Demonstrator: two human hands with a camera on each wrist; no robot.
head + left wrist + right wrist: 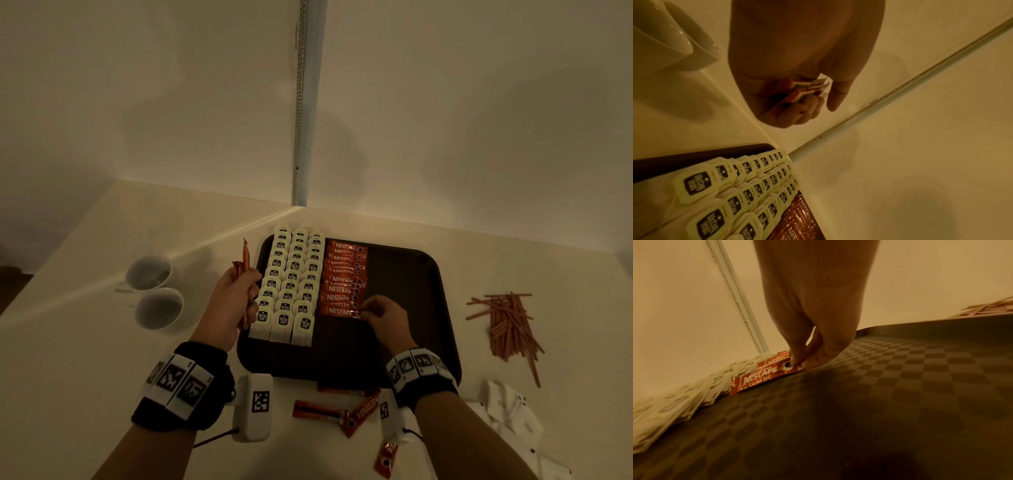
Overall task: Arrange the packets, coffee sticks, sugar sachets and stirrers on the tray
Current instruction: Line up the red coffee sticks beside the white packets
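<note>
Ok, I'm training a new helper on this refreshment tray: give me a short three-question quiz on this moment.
1. True or false: the stirrers lie on the tray.
2. The left hand grips: A) spare coffee sticks B) a cup C) a tea packet.
3. How many columns of tea packets are on the tray?

Key: 1 false, they lie on the table right of it; 2 A; 3 three.
</note>
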